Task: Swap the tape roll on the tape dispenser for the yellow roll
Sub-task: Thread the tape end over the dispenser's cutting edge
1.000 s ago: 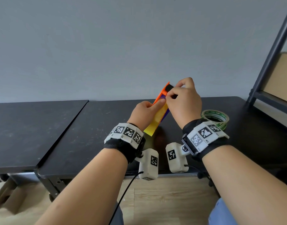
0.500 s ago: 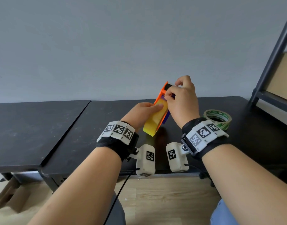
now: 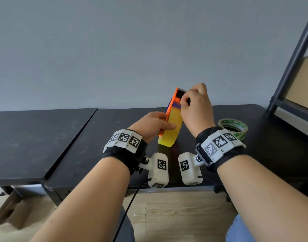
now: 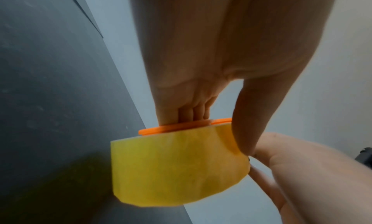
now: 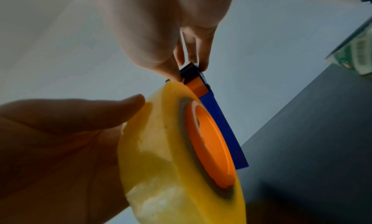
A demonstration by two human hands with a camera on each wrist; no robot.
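The yellow roll sits on the orange hub of the orange and blue tape dispenser, held tilted above the black table. My left hand grips the dispenser, fingers behind its orange side plate and thumb against the roll. My right hand pinches at the cutter end, near the serrated blade. In the right wrist view its fingertips close on the dark end piece above the roll and the hub. Whether they hold the tape's end cannot be made out.
A roll of clear tape with green print lies flat on the table to the right of my right wrist. A dark metal shelf frame with a cardboard box stands at the far right. A second black table adjoins on the left.
Both hands have shifted the dispenser slightly, and its roll end has come lower toward the table. My right hand stays pinched at the cutter end.
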